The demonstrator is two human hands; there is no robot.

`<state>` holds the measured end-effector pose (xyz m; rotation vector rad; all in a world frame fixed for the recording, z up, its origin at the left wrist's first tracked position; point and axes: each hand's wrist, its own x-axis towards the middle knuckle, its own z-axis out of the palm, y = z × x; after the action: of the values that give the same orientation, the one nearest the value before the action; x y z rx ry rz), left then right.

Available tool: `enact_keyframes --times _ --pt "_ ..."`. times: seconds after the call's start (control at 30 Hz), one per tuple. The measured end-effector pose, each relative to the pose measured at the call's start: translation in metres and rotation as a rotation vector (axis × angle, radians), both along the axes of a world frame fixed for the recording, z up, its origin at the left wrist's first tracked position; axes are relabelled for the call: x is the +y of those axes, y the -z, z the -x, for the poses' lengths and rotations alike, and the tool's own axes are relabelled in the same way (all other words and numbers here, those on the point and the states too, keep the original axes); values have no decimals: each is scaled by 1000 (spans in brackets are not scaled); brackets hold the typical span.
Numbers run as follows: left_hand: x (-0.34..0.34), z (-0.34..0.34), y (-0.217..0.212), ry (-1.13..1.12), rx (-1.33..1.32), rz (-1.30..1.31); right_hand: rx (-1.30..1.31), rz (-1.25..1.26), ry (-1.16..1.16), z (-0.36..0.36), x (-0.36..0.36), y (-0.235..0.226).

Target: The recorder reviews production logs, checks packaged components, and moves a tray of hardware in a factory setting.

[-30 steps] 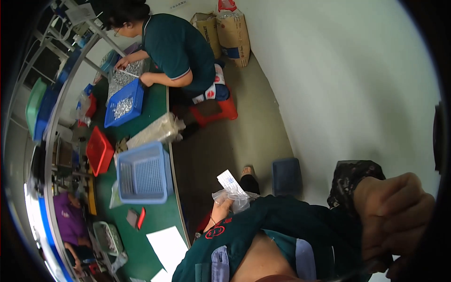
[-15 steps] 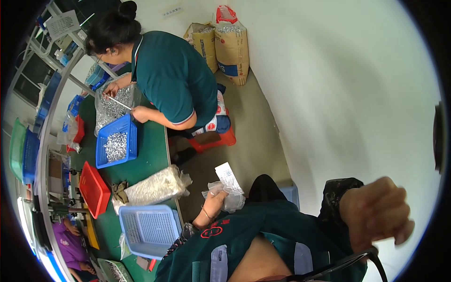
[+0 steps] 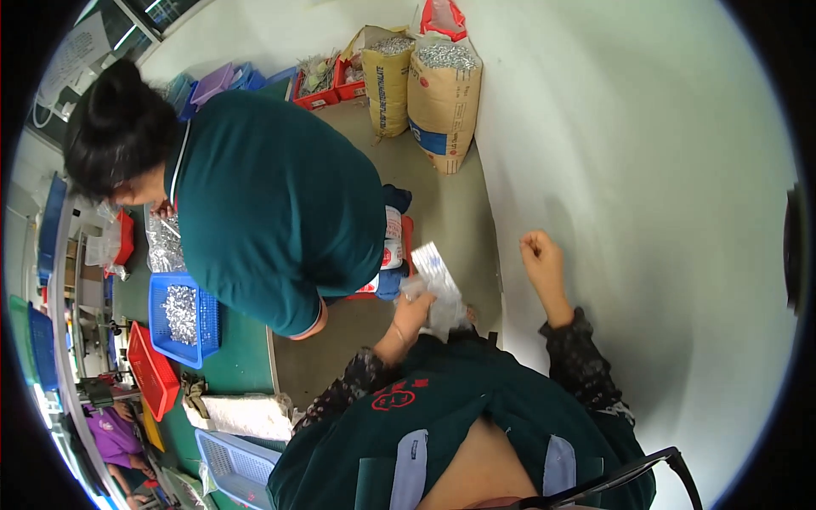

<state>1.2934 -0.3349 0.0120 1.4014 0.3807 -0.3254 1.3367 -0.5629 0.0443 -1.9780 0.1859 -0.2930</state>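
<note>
- While gripping a clear plastic bag of small parts, left hand reaches down toward the floor, lower than a second ago.
- Right hand curled into a loose fist, holding nothing, swung in from the frame's right edge to hang beside the white wall.
- View turned since then: co-worker in a green shirt now close, bent over the green bench.
- On that bench: blue basket of metal bits, red tray.
- Against the wall, two brown sacks.
</note>
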Motion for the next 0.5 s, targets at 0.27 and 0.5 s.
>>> enact_keyframes --times 0.27,0.5 --pt "-62 -186 -25 -199 -159 57 29 265 -5 -169 -17 20" --pt "-60 -254 -12 -261 -129 -151 142 470 -66 -195 -2 11"
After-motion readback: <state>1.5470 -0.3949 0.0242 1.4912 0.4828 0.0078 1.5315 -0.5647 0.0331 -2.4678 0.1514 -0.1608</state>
